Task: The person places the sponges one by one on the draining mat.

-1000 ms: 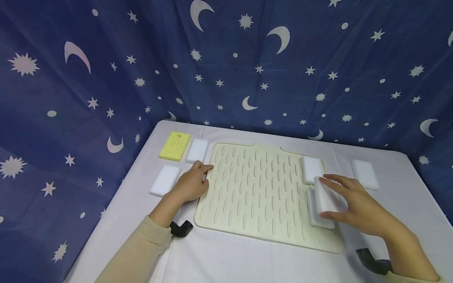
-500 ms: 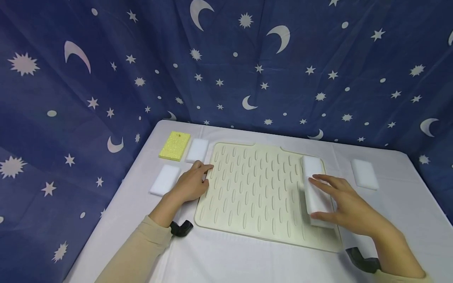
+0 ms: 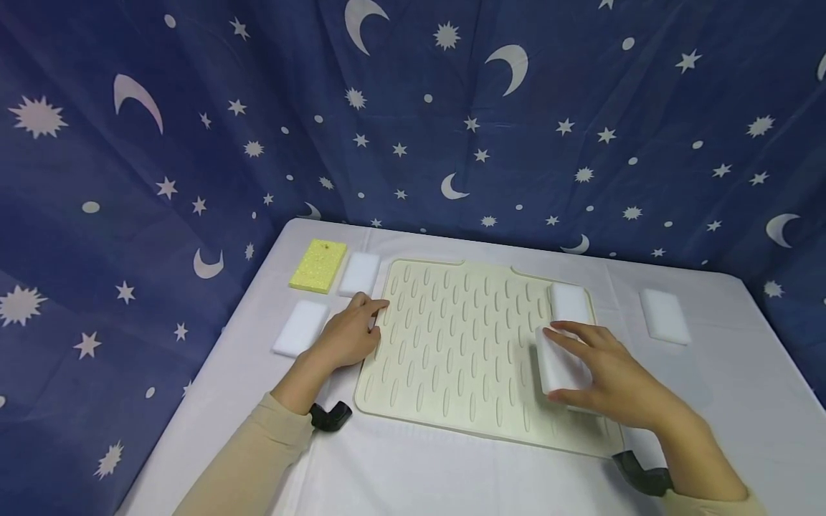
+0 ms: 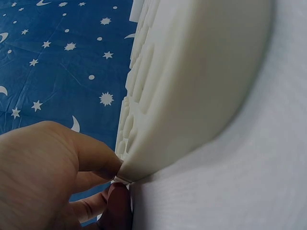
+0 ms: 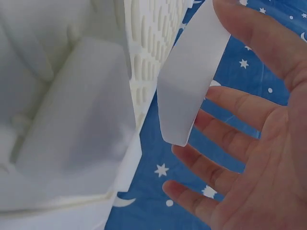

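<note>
A cream mat [image 3: 452, 344] with rows of raised oval ridges lies on the table. My left hand [image 3: 351, 335] pinches its left edge between thumb and fingers, seen close in the left wrist view [image 4: 53, 172]. Over the mat's right part, my right hand [image 3: 606, 376] holds a white sponge block [image 3: 561, 365] between thumb and fingertips. The right wrist view shows this block [image 5: 192, 81] raised and tilted, apart from a second white block [image 5: 76, 110] lying on the mat, mostly hidden beneath it in the head view. Another white block [image 3: 569, 302] lies on the mat's back right.
Two white blocks, a nearer one [image 3: 302, 328] and a farther one [image 3: 359, 274], lie left of the mat beside a yellow sponge [image 3: 318, 266]. One more white block [image 3: 665, 316] is at the right on the white tablecloth [image 3: 452, 480]. A blue star-patterned curtain [image 3: 413, 107] hangs behind.
My right hand has carried the held white block leftward across the mat's right side. The left hand stays at the mat's edge, and the other blocks have not moved.
</note>
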Demonstrator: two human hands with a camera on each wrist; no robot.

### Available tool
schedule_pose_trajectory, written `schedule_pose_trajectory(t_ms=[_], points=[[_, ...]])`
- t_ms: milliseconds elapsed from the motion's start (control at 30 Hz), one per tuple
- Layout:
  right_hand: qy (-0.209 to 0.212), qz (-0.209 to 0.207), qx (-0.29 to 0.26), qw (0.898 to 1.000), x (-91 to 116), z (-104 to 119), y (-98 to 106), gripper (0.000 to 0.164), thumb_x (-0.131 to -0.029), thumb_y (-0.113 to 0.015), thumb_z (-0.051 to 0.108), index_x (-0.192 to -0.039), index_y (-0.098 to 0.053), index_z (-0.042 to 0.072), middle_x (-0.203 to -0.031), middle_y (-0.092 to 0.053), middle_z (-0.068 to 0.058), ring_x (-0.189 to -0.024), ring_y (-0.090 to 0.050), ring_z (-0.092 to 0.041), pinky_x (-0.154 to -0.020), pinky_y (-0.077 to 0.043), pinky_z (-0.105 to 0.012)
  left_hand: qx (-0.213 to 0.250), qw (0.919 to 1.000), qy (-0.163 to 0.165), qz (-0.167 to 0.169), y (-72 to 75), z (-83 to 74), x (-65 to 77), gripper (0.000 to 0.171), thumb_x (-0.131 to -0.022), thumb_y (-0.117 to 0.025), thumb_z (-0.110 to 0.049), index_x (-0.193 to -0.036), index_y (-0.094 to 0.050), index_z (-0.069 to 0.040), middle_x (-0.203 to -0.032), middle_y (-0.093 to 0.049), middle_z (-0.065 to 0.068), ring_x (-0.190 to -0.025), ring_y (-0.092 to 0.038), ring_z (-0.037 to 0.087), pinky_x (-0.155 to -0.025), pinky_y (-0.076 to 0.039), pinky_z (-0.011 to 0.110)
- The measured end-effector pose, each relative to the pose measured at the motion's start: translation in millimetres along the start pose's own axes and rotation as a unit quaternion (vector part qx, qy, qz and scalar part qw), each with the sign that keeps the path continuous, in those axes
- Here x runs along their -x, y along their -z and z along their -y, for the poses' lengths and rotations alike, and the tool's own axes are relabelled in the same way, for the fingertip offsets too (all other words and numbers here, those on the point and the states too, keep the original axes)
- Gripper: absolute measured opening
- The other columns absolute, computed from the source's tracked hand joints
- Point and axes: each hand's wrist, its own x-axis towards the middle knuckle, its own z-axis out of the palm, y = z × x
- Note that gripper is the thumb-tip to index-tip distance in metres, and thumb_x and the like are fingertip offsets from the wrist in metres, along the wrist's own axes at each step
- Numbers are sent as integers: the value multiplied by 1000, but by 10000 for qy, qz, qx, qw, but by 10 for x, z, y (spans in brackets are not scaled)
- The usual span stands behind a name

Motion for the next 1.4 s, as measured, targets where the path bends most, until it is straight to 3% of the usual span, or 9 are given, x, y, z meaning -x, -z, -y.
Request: schedule_pose_trajectory(t_ms=[400, 1400], points=[[3, 3, 308, 9995, -72, 96, -109, 90, -75, -91, 41, -152, -53, 12, -156, -47, -10, -139, -42, -41, -107, -36, -65, 31, 10000, 16, 45, 12, -4, 2, 54, -97, -56, -10, -151, -54, -11, -114, -51, 7, -65, -47, 19, -60, -41, 30], [-208, 252, 806, 9962, -215, 207, -314, 92, -74, -89, 52, -150, -55, 11, -154, -50, -14, -135, -47, -45, -109, -35, -67, 16, 10000, -50, 19, 9, 8, -5, 54, -97, -56, -9, -151, -54, -10, -116, -52, 8, -64, -47, 19, -60, -41, 30]])
